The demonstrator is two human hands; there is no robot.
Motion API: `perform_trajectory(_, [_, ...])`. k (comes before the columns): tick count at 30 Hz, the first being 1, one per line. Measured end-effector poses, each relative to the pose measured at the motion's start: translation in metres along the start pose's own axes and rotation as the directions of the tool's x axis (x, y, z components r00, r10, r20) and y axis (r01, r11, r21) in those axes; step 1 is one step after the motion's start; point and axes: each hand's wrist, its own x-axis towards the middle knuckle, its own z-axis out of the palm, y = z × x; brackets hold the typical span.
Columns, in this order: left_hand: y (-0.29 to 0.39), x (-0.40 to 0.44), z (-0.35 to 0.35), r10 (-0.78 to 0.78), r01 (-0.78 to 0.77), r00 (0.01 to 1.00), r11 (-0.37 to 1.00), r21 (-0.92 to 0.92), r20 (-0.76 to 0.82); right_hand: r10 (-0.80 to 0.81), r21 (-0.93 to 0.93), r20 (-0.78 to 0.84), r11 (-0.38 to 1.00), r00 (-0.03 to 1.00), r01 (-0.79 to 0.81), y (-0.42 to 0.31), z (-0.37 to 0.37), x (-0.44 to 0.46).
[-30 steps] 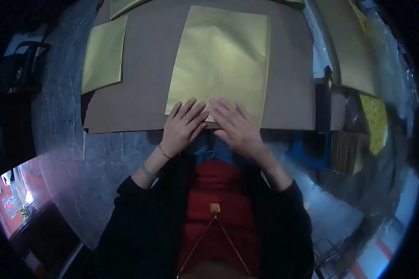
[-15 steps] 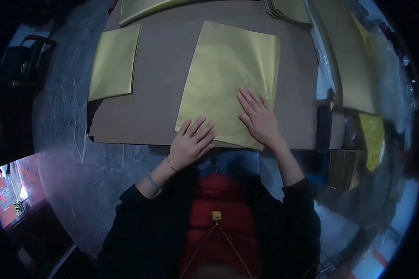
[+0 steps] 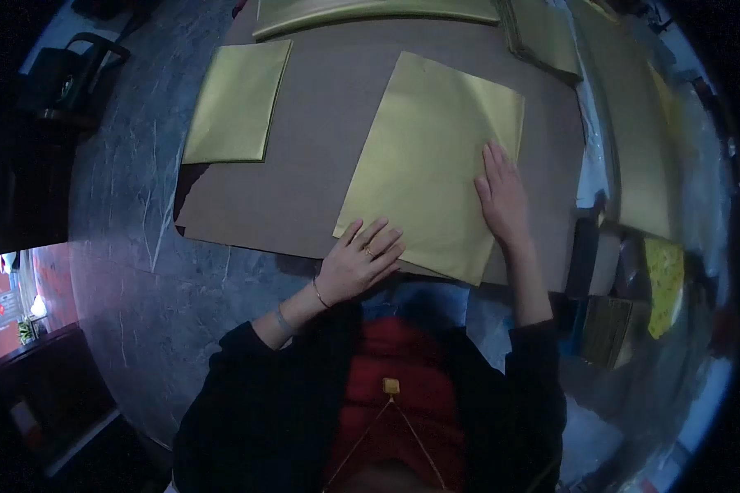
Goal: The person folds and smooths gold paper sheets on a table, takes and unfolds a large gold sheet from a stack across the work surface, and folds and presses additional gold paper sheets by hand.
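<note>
A folded sheet of shiny gold paper lies flat and slightly askew on a brown cardboard-topped table, its near edge at the table's front. My left hand, with a ring and bracelets, rests with fingers spread on the sheet's near left corner. Along the sheet's right edge lies my right hand, fingers stretched out and pointing away from me, palm down. Neither hand is closed around anything.
A smaller stack of folded gold paper lies to the left. More gold paper is at the far edge, and brown-gold stacks stand at the far right. A yellow patterned piece hangs at right. Grey marbled floor surrounds the table.
My right hand has slid rightward from the sheet's lower middle to its right edge, where the paper lies flatter. My left hand stays at the near corner. The whole view has shifted slightly.
</note>
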Motion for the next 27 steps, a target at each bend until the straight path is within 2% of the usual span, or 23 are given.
perform_trajectory(12, [-0.001, 0.001, -0.003, 0.001, -0.001, 0.999, 1.0, 0.0, 0.039, 0.074, -0.055, -0.08, 0.995, 0.994, -0.078, 0.04, 0.011, 0.028])
perform_trajectory(21, [-0.001, 0.0, -0.003, -0.006, 0.007, 0.999, 1.0, -0.012, 0.045, 0.16, -0.094, -0.035, 0.982, 0.987, -0.163, 0.07, 0.013, 0.063])
perform_trajectory(23, [0.0, 0.001, -0.003, 0.005, -0.006, 0.999, 1.0, 0.005, 0.046, 0.143, -0.09, -0.079, 0.984, 0.986, -0.15, 0.079, 0.014, 0.071])
perform_trajectory(27, [-0.001, 0.0, -0.002, 0.021, -0.021, 1.0, 1.0, 0.012, 0.021, 0.196, -0.109, -0.064, 0.973, 0.979, -0.202, 0.085, 0.014, 0.081])
